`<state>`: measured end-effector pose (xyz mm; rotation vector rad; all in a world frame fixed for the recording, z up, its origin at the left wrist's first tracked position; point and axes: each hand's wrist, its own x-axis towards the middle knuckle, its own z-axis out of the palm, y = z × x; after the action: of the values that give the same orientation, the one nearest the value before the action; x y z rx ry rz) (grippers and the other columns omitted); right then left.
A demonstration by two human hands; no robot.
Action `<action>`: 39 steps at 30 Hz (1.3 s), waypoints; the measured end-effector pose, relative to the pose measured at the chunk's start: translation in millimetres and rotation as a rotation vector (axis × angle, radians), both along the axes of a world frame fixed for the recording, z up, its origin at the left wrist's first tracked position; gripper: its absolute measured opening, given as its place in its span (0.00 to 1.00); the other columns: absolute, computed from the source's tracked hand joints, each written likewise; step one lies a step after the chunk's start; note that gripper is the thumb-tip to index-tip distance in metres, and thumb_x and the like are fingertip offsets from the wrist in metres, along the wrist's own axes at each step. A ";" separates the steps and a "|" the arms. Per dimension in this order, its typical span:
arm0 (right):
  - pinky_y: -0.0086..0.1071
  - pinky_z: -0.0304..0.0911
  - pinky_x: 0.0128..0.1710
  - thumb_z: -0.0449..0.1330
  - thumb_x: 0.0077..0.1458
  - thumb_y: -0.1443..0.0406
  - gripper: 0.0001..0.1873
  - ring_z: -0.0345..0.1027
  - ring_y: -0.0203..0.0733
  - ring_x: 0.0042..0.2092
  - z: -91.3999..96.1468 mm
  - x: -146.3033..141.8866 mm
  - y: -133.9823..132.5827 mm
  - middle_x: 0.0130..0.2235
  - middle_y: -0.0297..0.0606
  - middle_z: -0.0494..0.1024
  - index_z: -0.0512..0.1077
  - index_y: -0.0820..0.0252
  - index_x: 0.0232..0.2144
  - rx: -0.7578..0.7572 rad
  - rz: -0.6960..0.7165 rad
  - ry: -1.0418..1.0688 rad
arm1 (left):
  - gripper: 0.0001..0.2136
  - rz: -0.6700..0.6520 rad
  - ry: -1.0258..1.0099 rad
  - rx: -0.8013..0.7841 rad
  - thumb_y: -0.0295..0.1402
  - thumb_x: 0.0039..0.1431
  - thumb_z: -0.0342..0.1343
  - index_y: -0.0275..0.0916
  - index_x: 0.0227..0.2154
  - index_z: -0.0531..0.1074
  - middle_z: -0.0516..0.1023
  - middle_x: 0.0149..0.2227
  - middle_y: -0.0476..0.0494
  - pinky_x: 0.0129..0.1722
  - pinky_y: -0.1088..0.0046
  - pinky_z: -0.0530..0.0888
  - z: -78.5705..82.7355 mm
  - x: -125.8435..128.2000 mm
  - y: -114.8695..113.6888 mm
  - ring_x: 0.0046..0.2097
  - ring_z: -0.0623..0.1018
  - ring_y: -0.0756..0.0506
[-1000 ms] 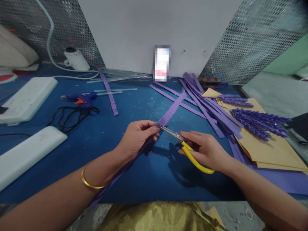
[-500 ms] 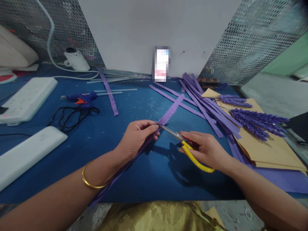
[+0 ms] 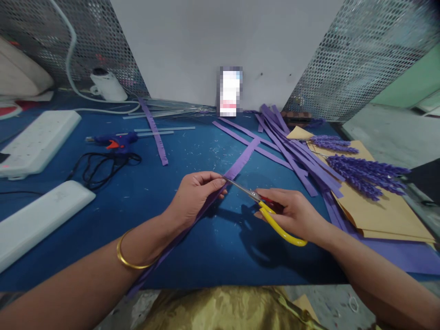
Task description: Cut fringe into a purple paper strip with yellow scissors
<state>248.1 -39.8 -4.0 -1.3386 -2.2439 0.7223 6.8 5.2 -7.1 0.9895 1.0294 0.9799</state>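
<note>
Because both hands seem to need the middle of the blue table, the glue gun lies off to the left, apparently out of the way. The left hand pinches the purple strip between thumb and fingers, probably to steady the paper there; one end slants up and away over the table, while the rest trails back toward the near edge. The scissors come in from the right, tips at the pinch, though whether their blades meet is too small to tell. The right hand is curled around the yellow handles, angling them across the paper. Farther right, loose strips lie heaped, seemingly for easy reach, and flower sprigs rest on brown paper, perhaps to avoid crushing.
</note>
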 end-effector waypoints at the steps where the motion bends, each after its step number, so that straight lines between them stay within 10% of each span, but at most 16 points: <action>1: 0.29 0.60 0.31 0.62 0.60 0.55 0.19 0.66 0.38 0.30 -0.3 -0.2 0.1 0.32 0.38 0.77 0.76 0.59 0.48 -0.010 -0.002 0.007 | 0.05 -0.002 -0.003 -0.001 0.34 0.48 0.67 0.37 0.25 0.80 0.78 0.23 0.48 0.31 0.75 0.71 -0.2 0.0 0.2 0.27 0.74 0.51; 17: 0.29 0.57 0.30 0.63 0.60 0.56 0.19 0.62 0.37 0.29 0.6 -0.7 0.0 0.29 0.34 0.72 0.76 0.61 0.49 -0.014 0.004 0.010 | 0.05 -0.016 -0.004 -0.014 0.33 0.49 0.67 0.36 0.24 0.80 0.77 0.23 0.48 0.30 0.77 0.70 -2.2 0.3 -0.3 0.26 0.73 0.52; 30: 0.29 0.62 0.32 0.65 0.56 0.53 0.16 0.66 0.38 0.33 -2.2 1.6 4.8 0.34 0.35 0.75 0.77 0.61 0.35 -0.399 -0.015 0.291 | 0.08 -0.124 -0.157 -0.195 0.33 0.45 0.71 0.34 0.23 0.79 0.75 0.21 0.50 0.24 0.84 0.66 2.0 -3.0 4.5 0.23 0.70 0.56; 39: 0.30 0.65 0.32 0.66 0.55 0.53 0.22 0.70 0.42 0.34 -9.1 0.2 2.9 0.36 0.39 0.79 0.78 0.60 0.48 -0.158 -0.060 0.171 | 0.06 -0.044 -0.008 -0.010 0.33 0.48 0.69 0.36 0.27 0.81 0.78 0.24 0.48 0.31 0.78 0.70 -3.9 -3.0 3.7 0.27 0.74 0.53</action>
<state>248.2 -36.9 -13.1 -1.3543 -2.0406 0.9714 3.8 8.9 -11.1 0.9952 1.0008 0.9414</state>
